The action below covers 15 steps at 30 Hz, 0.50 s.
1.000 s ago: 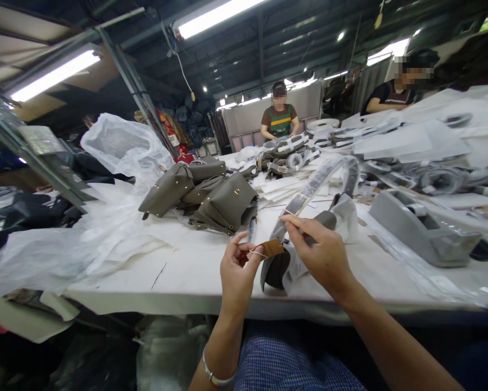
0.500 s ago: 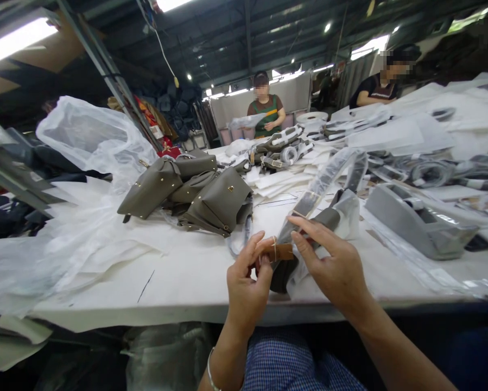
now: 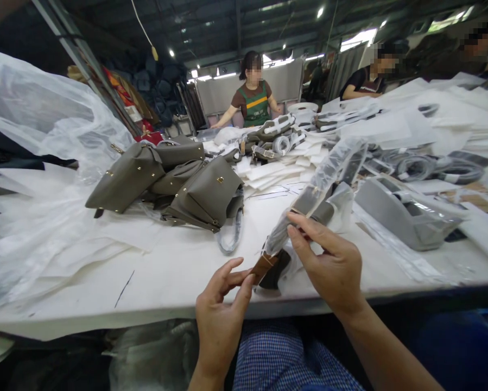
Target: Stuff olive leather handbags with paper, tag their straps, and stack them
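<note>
My left hand (image 3: 224, 312) pinches a brown tag (image 3: 263, 266) between thumb and fingertips, low over the front of the table. A grey strap in clear plastic (image 3: 279, 233) slants up and away from the tag, and a thin white string shows at the tag's upper end. Thumb and forefinger of my right hand (image 3: 332, 263) close on the strap farther up; its other fingers are curled. Beneath the tag and strap lies a dark olive piece (image 3: 277, 271), partly hidden, with clear film around it.
Olive handbags (image 3: 205, 193) with gold studs are heaped to the left, beside crumpled white sheeting (image 3: 44, 233). A grey plastic-wrapped bag (image 3: 402, 214) lies right. Behind are wrapped straps (image 3: 418, 167) and white sheets (image 3: 390, 130). A person in a green apron (image 3: 255, 106) stands across the white table (image 3: 166, 282).
My left hand has moved left and down, and the brown tag now tilts in line with the strap. The right hand stays near the strap. The person across has spread both arms.
</note>
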Available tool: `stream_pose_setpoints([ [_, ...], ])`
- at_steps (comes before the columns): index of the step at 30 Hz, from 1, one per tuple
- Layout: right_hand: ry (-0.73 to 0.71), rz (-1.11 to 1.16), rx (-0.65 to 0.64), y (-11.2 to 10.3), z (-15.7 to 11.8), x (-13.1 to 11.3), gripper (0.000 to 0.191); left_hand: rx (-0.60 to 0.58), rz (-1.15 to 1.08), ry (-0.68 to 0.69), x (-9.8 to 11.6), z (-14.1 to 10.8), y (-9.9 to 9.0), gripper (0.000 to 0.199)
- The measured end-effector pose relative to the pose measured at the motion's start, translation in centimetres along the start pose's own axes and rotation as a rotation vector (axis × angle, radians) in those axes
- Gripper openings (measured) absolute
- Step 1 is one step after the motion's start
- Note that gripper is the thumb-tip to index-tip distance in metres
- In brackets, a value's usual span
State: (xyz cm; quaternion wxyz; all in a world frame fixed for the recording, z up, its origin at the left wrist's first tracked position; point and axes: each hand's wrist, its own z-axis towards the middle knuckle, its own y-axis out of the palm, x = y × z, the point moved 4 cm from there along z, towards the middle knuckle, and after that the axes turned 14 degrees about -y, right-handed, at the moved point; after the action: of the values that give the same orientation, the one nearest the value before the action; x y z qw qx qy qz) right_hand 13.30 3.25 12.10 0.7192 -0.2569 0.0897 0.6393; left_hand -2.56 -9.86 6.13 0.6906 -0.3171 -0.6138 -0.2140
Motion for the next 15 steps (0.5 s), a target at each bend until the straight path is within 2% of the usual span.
stream_pose_setpoints([
  [1,-0.003,0.014,0.002,0.1,0.1,0.0,0.025,0.046,0.004,0.010,0.1,-0.5,-0.4,0.036],
  [3,0.014,0.051,0.018,0.3,0.4,0.2,0.026,0.223,0.082,0.097,1.1,-2.0,-1.3,0.030],
  [5,0.045,0.111,0.029,0.6,0.8,0.5,0.026,0.419,0.204,0.267,2.9,-4.1,-1.8,0.026],
  [6,0.055,0.149,0.028,0.8,0.9,0.7,0.026,0.468,0.257,0.360,3.8,-5.1,-1.6,0.028],
  [7,0.060,0.189,0.019,1.1,1.0,0.8,0.027,0.456,0.303,0.451,4.5,-6.0,-1.0,0.033],
  [8,0.063,0.228,0.008,1.4,1.0,0.9,0.027,0.394,0.339,0.546,4.9,-6.7,-0.1,0.039],
  [11,0.086,0.319,-0.011,1.9,0.9,1.5,0.028,0.096,0.398,0.733,4.4,-7.7,3.9,0.053],
  [13,0.083,0.374,-0.036,1.5,0.9,1.9,0.028,-0.021,0.408,0.741,3.1,-7.5,5.9,0.053],
  [15,0.033,0.411,-0.093,0.2,1.0,2.1,0.028,-0.117,0.392,0.690,1.9,-7.2,6.8,0.046],
])
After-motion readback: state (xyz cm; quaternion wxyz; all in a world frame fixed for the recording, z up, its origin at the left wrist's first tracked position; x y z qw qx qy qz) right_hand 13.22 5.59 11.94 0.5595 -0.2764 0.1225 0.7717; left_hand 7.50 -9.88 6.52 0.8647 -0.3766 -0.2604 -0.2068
